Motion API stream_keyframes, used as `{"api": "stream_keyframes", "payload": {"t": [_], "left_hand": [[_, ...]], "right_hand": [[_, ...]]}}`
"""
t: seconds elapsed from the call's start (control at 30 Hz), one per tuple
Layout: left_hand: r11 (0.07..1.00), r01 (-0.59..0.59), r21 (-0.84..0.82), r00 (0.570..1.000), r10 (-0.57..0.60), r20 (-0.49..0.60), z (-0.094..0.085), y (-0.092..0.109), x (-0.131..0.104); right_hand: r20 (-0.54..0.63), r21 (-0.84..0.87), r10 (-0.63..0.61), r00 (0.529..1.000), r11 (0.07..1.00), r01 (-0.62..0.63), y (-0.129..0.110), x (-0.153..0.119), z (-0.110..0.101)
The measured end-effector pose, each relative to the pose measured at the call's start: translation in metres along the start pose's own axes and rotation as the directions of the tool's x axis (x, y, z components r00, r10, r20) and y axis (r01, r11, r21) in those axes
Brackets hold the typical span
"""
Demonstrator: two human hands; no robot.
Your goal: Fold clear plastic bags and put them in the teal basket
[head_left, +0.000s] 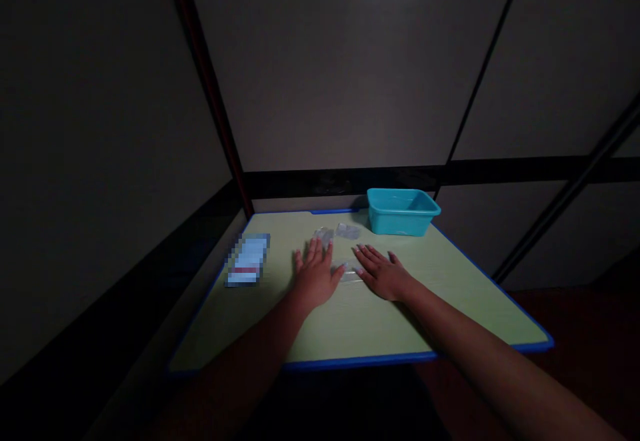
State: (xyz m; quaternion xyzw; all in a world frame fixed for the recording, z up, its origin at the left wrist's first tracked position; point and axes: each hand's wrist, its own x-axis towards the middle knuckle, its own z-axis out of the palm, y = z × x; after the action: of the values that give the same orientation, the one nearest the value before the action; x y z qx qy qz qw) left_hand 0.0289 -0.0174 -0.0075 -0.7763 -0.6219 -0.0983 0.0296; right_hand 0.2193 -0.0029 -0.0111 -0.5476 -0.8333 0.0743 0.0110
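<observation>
My left hand (316, 277) lies flat on the table with its fingers spread. Opposite it, my right hand (383, 274) also rests palm down, fingers stretched out. Between the two hands is a clear, see-through plastic piece (353, 273), partly hidden by the thumbs and fingers at its sides. Just beyond the left fingertips sits a second clear plastic piece (325, 235), partly covered by that hand. A third clear piece (348, 231) lies to its right, farther back. What kind of items these are, I cannot make out.
A turquoise plastic basket (404, 222) stands at the table's back right corner. Toward the left edge lies a blurred-out, phone-like flat object (249, 261). The pale green table (350, 334) has a blue rim, and wall panels (340, 81) rise behind it.
</observation>
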Motion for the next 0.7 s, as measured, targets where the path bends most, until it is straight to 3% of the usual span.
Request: {"api": "stream_keyframes", "payload": {"t": [0.13, 0.2, 0.37, 0.7], "left_hand": [[0.949, -0.296, -0.111, 0.953, 0.301, 0.030, 0.001, 0.026, 0.001], [0.926, -0.342, -0.161, 0.932, 0.356, 0.069, 0.005, 0.036, 0.001], [0.958, -0.221, -0.185, 0.960, 0.247, 0.130, 0.013, 0.039, -0.002], [0.992, 0.003, -0.128, 0.978, 0.024, 0.209, 0.006, 0.011, -0.008]], "right_hand": [[0.017, -0.091, 0.001, 1.000, 0.996, 0.000, 0.004, 0.002, 0.005], [0.039, -0.126, -0.028, 0.999, 0.991, 0.033, 0.006, 0.004, 0.006], [0.031, -0.098, -0.027, 0.999, 0.995, 0.030, 0.008, 0.006, 0.008], [0.003, -0.072, -0.002, 1.000, 0.997, 0.002, 0.002, 0.000, 0.002]]}}
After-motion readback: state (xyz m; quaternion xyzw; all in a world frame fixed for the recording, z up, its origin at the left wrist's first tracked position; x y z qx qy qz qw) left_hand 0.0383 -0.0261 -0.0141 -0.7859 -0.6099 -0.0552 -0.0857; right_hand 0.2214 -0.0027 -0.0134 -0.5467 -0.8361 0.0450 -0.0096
